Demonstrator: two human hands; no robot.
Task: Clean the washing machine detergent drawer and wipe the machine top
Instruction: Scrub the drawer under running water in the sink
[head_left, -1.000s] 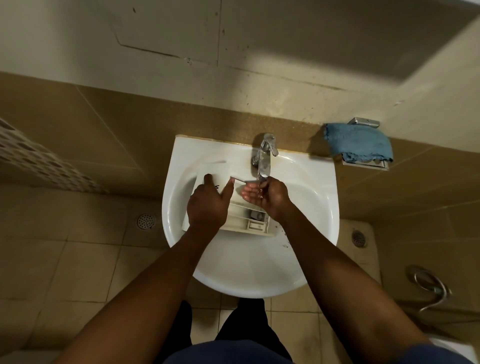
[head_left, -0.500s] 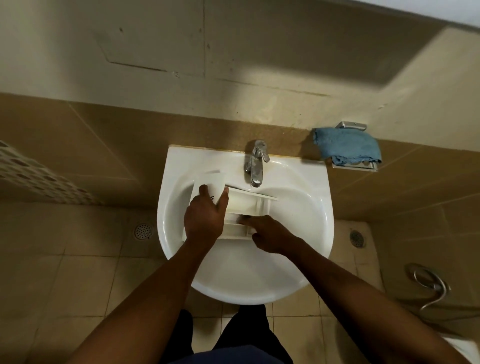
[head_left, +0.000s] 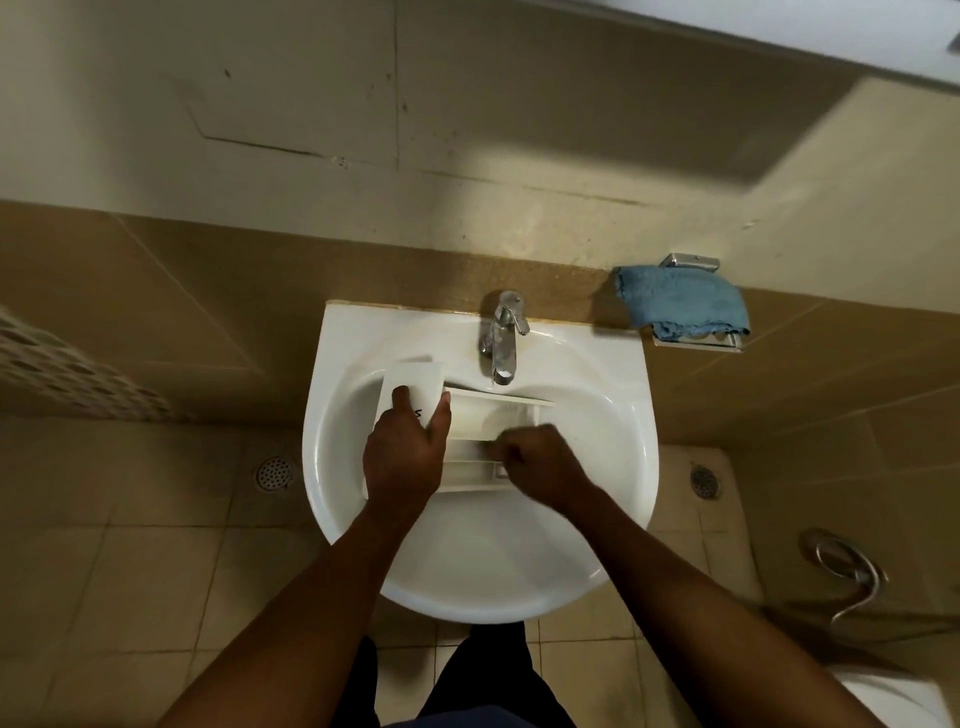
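White detergent drawer (head_left: 470, 415) lies in the sink (head_left: 613, 467) basin under the faucet (head_left: 501, 338), long axis left-right, front panel at the left end, open compartments facing up. Left hand (head_left: 405, 457) clamps the panel end, thumb and fingers wrapped on it. Right hand (head_left: 540, 467) curled closed over the compartments, blurred, cannot tell what it holds if anything. Blue cloth (head_left: 680, 304) draped on a wall holder (head_left: 696, 340) right of sink, well apart from drawer
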